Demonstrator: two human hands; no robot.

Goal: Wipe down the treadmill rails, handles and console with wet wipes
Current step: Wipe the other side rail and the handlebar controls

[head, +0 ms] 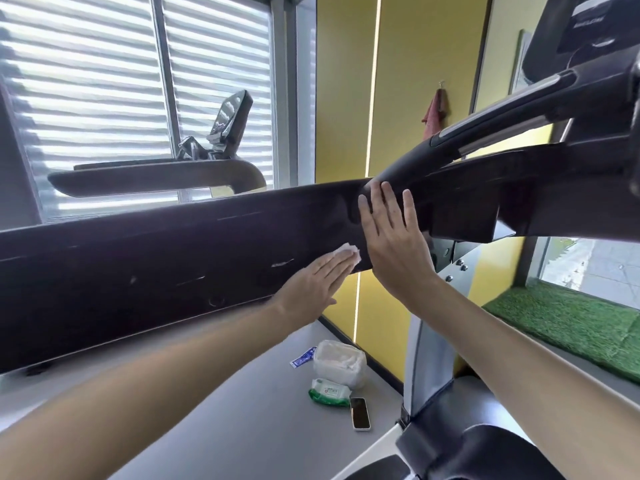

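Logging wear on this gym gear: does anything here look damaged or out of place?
The dark rail carries pale scuffs and scratches, the clearest just left of the wipe. Below, a phone lies loose on the grey surface beside the wipes pack, where it could be knocked.

We look through one wide-angle camera worn on the person's head, facing forward and somewhat down, set very close to the dark treadmill rail (156,265) that crosses the view from left to right, with the grey floor (242,410) well below it.
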